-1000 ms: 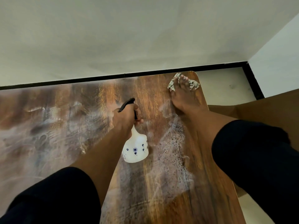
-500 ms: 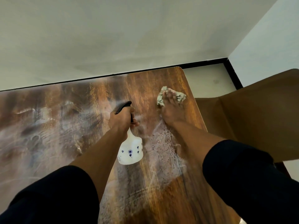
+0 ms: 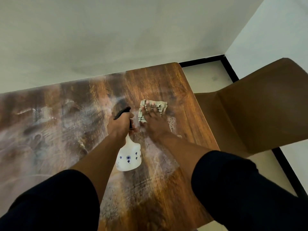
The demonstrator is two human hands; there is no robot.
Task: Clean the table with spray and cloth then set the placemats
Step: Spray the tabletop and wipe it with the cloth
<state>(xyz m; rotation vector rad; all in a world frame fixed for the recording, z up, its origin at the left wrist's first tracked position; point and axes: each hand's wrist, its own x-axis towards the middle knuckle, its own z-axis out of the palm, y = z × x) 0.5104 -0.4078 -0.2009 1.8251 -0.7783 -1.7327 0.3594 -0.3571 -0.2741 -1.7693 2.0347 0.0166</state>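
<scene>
The left hand (image 3: pixel 121 125) has its fingers wrapped round the spray bottle's (image 3: pixel 129 157) neck, keeping it ready. The right hand (image 3: pixel 154 124) spreads its fingers flat over the striped cloth (image 3: pixel 143 118) on the wet table (image 3: pixel 166 80) — seemingly mid-wipe. No placemats in view.

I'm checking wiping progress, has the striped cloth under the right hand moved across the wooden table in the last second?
Yes. The striped cream cloth slid from the brown wooden table's far right corner back toward the person.
</scene>
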